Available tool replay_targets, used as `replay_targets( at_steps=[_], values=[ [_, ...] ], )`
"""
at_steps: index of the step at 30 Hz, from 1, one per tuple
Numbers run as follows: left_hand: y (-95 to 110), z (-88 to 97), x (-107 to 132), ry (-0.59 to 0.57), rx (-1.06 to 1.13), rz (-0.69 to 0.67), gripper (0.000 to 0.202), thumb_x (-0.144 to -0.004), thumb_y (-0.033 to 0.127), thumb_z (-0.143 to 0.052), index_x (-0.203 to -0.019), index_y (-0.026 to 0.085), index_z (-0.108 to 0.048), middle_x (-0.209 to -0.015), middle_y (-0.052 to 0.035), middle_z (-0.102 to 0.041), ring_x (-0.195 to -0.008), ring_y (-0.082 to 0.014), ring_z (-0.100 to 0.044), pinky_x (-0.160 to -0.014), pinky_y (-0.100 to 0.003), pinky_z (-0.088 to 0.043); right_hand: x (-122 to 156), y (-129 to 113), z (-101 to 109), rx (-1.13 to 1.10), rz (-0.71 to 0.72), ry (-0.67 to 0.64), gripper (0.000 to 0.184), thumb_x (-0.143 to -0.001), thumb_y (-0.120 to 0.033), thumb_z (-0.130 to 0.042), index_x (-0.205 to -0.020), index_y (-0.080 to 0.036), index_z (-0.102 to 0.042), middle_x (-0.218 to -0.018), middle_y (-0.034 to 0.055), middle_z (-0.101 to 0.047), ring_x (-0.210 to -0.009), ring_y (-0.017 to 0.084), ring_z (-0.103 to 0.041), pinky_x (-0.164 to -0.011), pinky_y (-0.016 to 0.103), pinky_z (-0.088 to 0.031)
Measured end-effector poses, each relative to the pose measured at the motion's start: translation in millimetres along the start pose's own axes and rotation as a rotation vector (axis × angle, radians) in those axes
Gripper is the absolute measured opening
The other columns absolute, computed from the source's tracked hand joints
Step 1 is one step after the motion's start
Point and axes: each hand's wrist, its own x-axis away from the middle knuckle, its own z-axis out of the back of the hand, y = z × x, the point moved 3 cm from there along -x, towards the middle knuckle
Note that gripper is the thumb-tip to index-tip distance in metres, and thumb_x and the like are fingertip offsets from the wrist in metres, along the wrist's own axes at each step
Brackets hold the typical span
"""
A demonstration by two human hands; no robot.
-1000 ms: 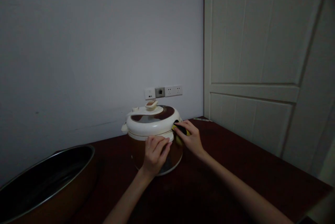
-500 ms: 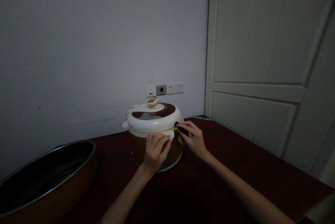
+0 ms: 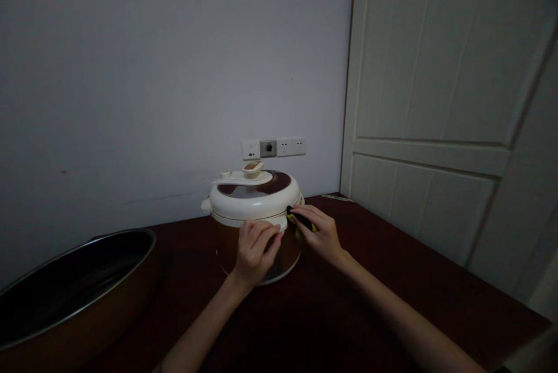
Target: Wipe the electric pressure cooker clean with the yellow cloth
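Note:
A pressure cooker (image 3: 244, 205) with a white lid rim and a brown body stands upright near the wall, its lid on. At its front, my left hand (image 3: 255, 248) is closed on the white handle (image 3: 281, 223) jutting out below the lid. My right hand (image 3: 320, 233) pinches a small black-and-yellow object (image 3: 304, 221) whose kind I cannot make out. Its black tip touches or nearly touches the seam under the lid rim, just right of the handle. My fingers hide part of both the handle and this object.
A large brown pan (image 3: 87, 303) with a dark inside sits at the left on the dark red table (image 3: 349, 315). Behind the cooker, sockets (image 3: 291, 147) are set in the wall. A white panelled door (image 3: 427, 198) borders the table's right side.
The black-and-yellow object and my right hand have shifted slightly left along the lid seam. My left hand keeps its grip on the handle. The whole view has moved a little.

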Motion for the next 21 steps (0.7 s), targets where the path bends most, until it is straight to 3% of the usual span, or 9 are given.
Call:
replay_targets(
  at_steps=[6,12,18,21],
  values=[
    [0.0,0.3,0.1,0.005,0.002,0.004,0.018,-0.075,0.010,-0.064,-0.092,0.017,-0.062,-0.080,-0.0031,-0.063,-0.075,-0.0150,-0.054,-0.070,-0.030,-0.046,-4.1,40.8,6.5,0.095,-0.173,0.175,0.016,-0.084,-0.028,-0.056,-0.094,-0.022,-0.068,-0.093,0.0061,-0.066,-0.086,0.019,-0.061,-0.081,0.036,-0.049],
    [1.1,0.3,-1.3,0.006,-0.008,0.005,0.018,-0.075,0.010,-0.064,-0.092,0.017,-0.062,-0.078,-0.0034,-0.063,-0.074,-0.0153,-0.055,-0.069,-0.030,-0.047,7.3,21.2,-7.3,-0.032,-0.173,0.237,0.013,-0.082,-0.029,-0.061,-0.091,-0.022,-0.065,-0.084,0.0041,-0.060,-0.080,0.017,-0.058,-0.073,0.032,-0.047],
    [1.2,0.7,-0.8,0.008,-0.011,0.000,0.015,-0.077,0.012,-0.063,-0.091,0.018,-0.062,-0.078,-0.0033,-0.063,-0.074,-0.0154,-0.056,-0.069,-0.031,-0.046,0.7,30.7,-4.0,-0.063,-0.302,0.262,0.018,-0.077,-0.037,-0.064,-0.085,-0.020,-0.062,-0.083,0.0031,-0.060,-0.078,0.018,-0.056,-0.072,0.032,-0.045],
    [0.7,-0.1,0.0,0.001,-0.010,0.009,0.017,-0.076,0.010,-0.064,-0.091,0.018,-0.062,-0.079,-0.0034,-0.062,-0.075,-0.0156,-0.055,-0.069,-0.031,-0.046,-2.3,26.7,-5.6,-0.079,-0.250,0.225,0.017,-0.077,-0.037,-0.065,-0.082,-0.021,-0.060,-0.083,0.0026,-0.059,-0.080,0.018,-0.056,-0.074,0.031,-0.045]
  ],
)
